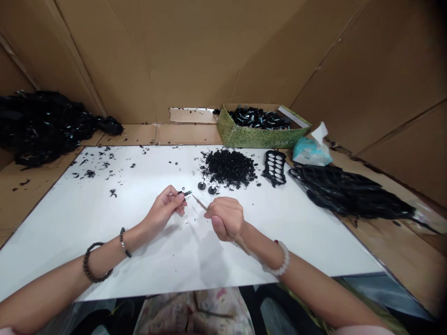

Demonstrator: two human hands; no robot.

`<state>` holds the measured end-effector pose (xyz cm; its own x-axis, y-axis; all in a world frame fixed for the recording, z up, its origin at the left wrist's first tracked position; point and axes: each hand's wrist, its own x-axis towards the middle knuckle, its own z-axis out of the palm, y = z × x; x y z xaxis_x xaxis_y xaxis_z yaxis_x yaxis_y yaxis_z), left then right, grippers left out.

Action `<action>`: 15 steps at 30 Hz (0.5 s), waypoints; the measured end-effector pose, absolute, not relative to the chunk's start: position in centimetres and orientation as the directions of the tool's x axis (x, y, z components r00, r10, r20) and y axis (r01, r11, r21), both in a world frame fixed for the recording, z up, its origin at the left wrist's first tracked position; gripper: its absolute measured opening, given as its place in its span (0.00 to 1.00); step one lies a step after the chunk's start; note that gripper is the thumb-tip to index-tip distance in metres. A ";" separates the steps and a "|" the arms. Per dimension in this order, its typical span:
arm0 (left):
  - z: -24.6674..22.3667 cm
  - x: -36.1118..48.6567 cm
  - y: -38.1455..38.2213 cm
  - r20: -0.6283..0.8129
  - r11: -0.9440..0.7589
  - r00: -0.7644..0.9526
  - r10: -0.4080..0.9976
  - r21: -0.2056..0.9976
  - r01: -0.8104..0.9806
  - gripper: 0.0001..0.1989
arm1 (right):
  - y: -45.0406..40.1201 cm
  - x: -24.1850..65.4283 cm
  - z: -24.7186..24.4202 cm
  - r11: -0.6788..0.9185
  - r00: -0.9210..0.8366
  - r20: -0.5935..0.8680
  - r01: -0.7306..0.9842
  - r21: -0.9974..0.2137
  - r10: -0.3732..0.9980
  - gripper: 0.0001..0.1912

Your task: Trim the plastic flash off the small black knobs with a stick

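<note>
My L hand [168, 203] pinches a small blk part [185, 193]; my R hand [225, 217] grips a thin tool [199, 202], tip near it. Blk bits pile [228, 168] lies beyond, w/ green box [261, 130] behind.

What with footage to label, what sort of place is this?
Probably a small handwork station: cardboard walls, a white table with a heap of tiny black pieces, and a green box of parts.

Left hand [170, 201] gripping black part [185, 193], right hand [226, 217] holding thin tool [200, 202]
</note>
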<state>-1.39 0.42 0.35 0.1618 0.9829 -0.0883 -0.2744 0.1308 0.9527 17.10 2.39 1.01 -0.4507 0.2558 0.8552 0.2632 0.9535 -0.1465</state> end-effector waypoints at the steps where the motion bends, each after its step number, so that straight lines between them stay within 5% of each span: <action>1: 0.3 -1.4 0.4 -0.086 0.128 0.161 0.983 0.953 -0.274 0.12 | 2.4 17.1 1.0 0.954 -0.447 0.858 0.261 -0.146 0.253 0.16; 15: 0.7 -1.4 0.5 -0.085 0.131 0.196 0.977 0.963 -0.235 0.15 | 2.5 17.0 1.2 0.957 -0.442 0.861 0.249 -0.149 0.250 0.15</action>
<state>-1.38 0.47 0.68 0.1955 0.9770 -0.0848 -0.2352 0.1307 0.9631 16.98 2.46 1.19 -0.4424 0.2495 0.8614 0.2490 0.9569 -0.1493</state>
